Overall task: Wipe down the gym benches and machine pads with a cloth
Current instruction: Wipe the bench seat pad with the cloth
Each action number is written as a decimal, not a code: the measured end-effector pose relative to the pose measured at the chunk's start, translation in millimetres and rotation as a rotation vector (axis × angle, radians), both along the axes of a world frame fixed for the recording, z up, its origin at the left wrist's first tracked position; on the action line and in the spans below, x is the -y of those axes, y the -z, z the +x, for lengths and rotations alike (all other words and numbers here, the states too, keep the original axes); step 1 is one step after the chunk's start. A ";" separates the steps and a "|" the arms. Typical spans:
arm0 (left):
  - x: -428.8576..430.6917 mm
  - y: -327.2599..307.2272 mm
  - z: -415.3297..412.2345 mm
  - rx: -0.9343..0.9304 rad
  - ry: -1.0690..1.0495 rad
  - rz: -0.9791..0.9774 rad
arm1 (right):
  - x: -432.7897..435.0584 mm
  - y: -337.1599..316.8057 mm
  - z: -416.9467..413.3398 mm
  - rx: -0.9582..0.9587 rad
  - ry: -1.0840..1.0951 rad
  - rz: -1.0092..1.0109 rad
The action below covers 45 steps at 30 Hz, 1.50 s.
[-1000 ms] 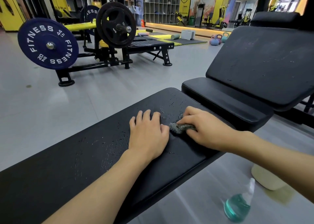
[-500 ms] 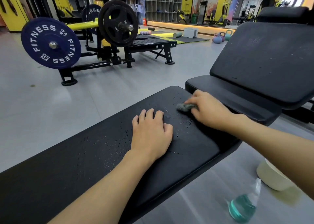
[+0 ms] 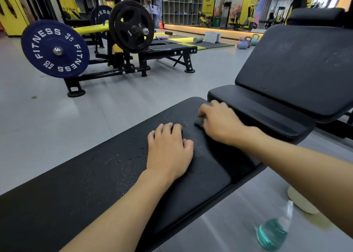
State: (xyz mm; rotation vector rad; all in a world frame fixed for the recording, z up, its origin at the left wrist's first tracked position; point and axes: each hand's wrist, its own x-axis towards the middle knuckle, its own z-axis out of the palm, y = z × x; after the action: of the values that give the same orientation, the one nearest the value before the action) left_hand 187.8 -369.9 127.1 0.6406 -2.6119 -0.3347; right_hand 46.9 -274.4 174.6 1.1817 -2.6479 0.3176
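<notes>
Fingers [image 3: 208, 109] of your right hand [image 3: 222, 124]: curled, gripping the grey cloth [image 3: 199, 121] against the black desk [image 3: 91, 179], toward its far end at 1 o'clock. Your left hand [image 3: 170, 149]: fingers straight, flat on the desk, just beside the cloth. Spray bottle [image 3: 273, 230]: on the floor [image 3: 47, 122], 4 o'clock.

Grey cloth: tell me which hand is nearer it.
Right. The right hand grips the grey cloth on the bench; the left hand rests flat nearby, not touching it.

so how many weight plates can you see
3: a blue plate front left, a black plate to its right, and another blue plate partly hidden behind the black one. More may be hidden behind them.
</notes>
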 end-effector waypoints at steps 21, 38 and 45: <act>50.7 -60.0 -27.7 0.716 0.054 0.116 | 17.0 5.9 -17.8 -0.084 0.018 -0.046; 76.2 -65.9 -29.3 0.666 0.144 0.051 | 28.4 -1.1 -48.4 0.092 -0.153 -0.099; 76.0 -63.2 -33.8 0.660 0.073 -0.026 | 39.2 9.3 -12.5 0.089 -0.407 -0.049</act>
State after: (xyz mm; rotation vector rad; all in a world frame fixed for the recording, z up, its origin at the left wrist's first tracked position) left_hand 154.1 -445.9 190.2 0.7445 -3.2639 -0.1173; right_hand 34.4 -313.6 165.3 1.7236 -2.4346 0.5095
